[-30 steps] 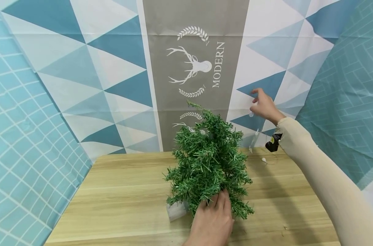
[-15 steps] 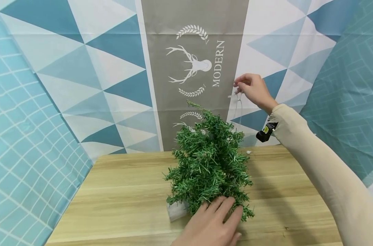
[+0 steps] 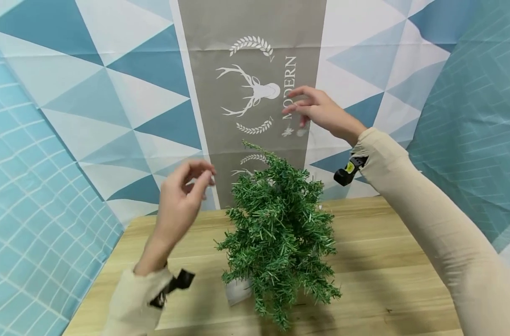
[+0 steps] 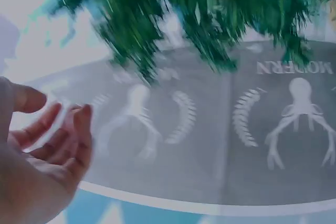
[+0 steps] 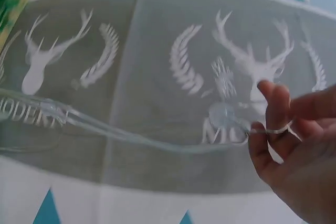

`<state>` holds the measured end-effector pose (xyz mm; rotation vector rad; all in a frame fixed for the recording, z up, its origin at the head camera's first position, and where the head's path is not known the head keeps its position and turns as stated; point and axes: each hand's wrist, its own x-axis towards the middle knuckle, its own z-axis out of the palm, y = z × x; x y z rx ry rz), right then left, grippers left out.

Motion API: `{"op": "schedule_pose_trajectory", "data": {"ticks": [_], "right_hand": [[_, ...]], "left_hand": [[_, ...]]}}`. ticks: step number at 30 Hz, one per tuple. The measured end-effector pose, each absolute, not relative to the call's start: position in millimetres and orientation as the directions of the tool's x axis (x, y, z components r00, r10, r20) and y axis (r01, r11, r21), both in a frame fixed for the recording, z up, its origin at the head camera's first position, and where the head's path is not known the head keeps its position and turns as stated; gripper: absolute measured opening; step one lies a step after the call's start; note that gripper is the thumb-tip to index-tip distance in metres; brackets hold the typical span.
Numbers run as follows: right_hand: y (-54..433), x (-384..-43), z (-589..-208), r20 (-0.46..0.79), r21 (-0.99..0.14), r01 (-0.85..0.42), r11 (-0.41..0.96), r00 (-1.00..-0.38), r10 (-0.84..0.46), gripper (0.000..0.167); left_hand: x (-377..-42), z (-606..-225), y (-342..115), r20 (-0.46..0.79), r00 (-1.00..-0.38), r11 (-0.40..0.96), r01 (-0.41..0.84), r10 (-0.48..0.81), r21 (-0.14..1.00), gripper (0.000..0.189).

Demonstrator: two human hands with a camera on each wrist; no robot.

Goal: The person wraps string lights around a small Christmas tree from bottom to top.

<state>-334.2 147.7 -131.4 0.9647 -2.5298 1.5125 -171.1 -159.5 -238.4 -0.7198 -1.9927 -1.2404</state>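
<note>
A small green artificial Christmas tree [image 3: 280,233] stands on the table in the head view, its tip bent to the left. Above and behind its top, my right hand [image 3: 317,109] is raised with a string of lights. In the right wrist view its fingers pinch the thin clear wire [image 5: 152,142], near a white snowflake piece [image 5: 223,77] and a round clear piece [image 5: 221,113]. My left hand [image 3: 181,200] hovers left of the tree, fingers loosely bent, holding nothing. In the left wrist view, thumb and fingers stand apart below blurred branches.
A pale block of the tree's base [image 3: 239,291] sticks out at its lower left. The wooden table [image 3: 372,261] ends at a patterned cloth backdrop [image 3: 154,88]. Blue tiled cloth [image 3: 32,186] closes off the left side.
My left hand has let go of the tree's lower branches and risen to its left side. My right hand has moved left and up with the string of lights, from beside the tree.
</note>
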Motion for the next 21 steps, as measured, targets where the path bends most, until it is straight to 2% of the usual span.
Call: {"op": "schedule_pose_trajectory", "data": {"ticks": [2,4,7,9,13,16,19,21], "right_hand": [[138.0,-331.2,-127.2,0.319,-0.807,-0.523,0.275,-0.777,-0.542,0.038],[130.4,-327.3,-123.1,0.310,-0.823,-0.524,0.217,-0.736,-0.602,0.038],[120.6,-320.5,-118.0,0.301,-0.845,-0.519,0.130,-0.662,-0.686,0.036],[114.7,-315.6,-116.4,0.293,-0.858,-0.506,0.082,-0.616,-0.732,0.035],[108.0,-307.6,-114.8,0.284,-0.876,-0.482,0.029,-0.563,-0.776,0.035],[109.7,-305.1,-115.1,0.285,-0.882,-0.471,0.027,-0.577,-0.766,0.034],[116.1,-306.5,-117.3,0.283,-0.868,-0.489,0.084,-0.626,-0.727,0.032],[121.7,-310.1,-120.7,0.265,-0.847,-0.506,0.163,-0.668,-0.695,0.030]], "left_hand": [[-198.3,-233.5,-165.9,0.643,-0.759,0.339,0.634,0.101,0.695,0.025],[-223.6,-226.7,-166.0,0.558,-0.815,0.279,0.579,0.156,0.766,0.035],[-252.9,-215.1,-157.1,0.458,-0.845,0.177,0.513,0.277,0.840,0.048],[-266.2,-208.6,-149.8,0.389,-0.841,0.117,0.459,0.375,0.881,0.054],[-277.2,-203.5,-141.4,0.258,-0.822,0.111,0.359,0.508,0.927,0.054],[-276.6,-205.5,-145.0,0.263,-0.830,0.137,0.372,0.491,0.918,0.041],[-277.3,-208.4,-158.1,0.357,-0.852,0.143,0.437,0.384,0.888,0.030],[-278.6,-210.2,-170.4,0.443,-0.848,0.164,0.501,0.292,0.850,0.029]]}}
